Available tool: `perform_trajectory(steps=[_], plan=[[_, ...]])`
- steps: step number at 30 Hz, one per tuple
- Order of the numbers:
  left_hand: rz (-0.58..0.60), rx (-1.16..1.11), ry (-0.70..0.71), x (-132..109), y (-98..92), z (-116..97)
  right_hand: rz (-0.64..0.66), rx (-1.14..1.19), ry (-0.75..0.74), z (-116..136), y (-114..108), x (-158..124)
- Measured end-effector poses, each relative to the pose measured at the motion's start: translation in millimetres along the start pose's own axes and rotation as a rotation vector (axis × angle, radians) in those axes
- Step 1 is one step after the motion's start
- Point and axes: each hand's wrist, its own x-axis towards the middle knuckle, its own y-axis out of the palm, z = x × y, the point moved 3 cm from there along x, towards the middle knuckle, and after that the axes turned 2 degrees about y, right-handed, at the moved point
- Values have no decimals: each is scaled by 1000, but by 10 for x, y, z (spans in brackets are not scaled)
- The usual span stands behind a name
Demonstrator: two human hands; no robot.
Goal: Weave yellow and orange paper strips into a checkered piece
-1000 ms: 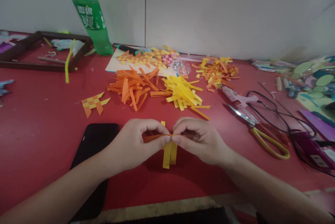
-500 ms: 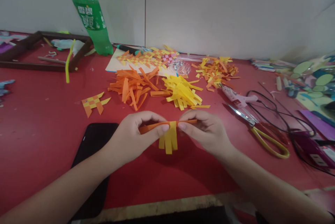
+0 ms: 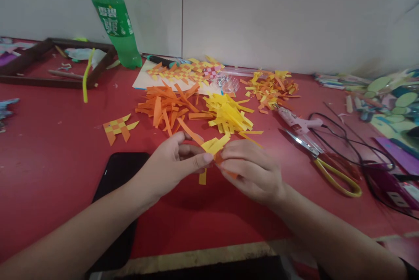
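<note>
Between my two hands is a small bundle of yellow and orange paper strips (image 3: pixel 214 145), partly woven together. My left hand (image 3: pixel 176 162) pinches it with the thumb on top, and one orange strip sticks out up and to the left. Fingers of my right hand (image 3: pixel 253 169) are closed on the orange strip ends at the right side; the exact grip is partly hidden. One yellow strip hangs below. Just beyond lie a pile of orange strips (image 3: pixel 163 105) and a pile of yellow strips (image 3: pixel 229 114). A finished-looking woven paper fish (image 3: pixel 119 128) rests at the left.
A black phone (image 3: pixel 114 227) lies under my left forearm. Scissors (image 3: pixel 327 166), a pink glue gun (image 3: pixel 296 121) and its cable are at the right. Behind stand a green bottle (image 3: pixel 114 22), a brown frame (image 3: pixel 39 83), and a heap of paper scraps (image 3: pixel 273 88).
The paper bundle has turned: yellow strips that hung down now mostly point up. My right hand has shifted its grip, its fingers now folded over the orange ends.
</note>
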Motion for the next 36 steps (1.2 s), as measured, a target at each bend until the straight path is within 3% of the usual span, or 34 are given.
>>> perform_trajectory(steps=[6, 10, 13, 19, 24, 27, 31, 36], plan=[[-87, 44, 88, 9, -55, -9, 9, -11, -30, 9, 62, -24], [-272, 20, 191, 4, -138, -70, -18, -12, 208, -75, 91, 4], [-319, -52, 233, 10, -179, -106, 109, -69, 321, -150, 167, 2], [-310, -76, 221, 37, -196, -68, 358, -160, 371, -179, 293, -39], [-268, 26, 241, 39, -187, -18, 419, -134, 331, -119, 272, -6], [-261, 68, 253, 46, -196, 2, 443, -88, 266, -101, 240, 16], [-244, 78, 261, 49, -210, 8, 598, 17, 147, -78, 239, 3], [-232, 67, 265, 44, -213, 9, 645, 84, 265, -92, 212, 8]])
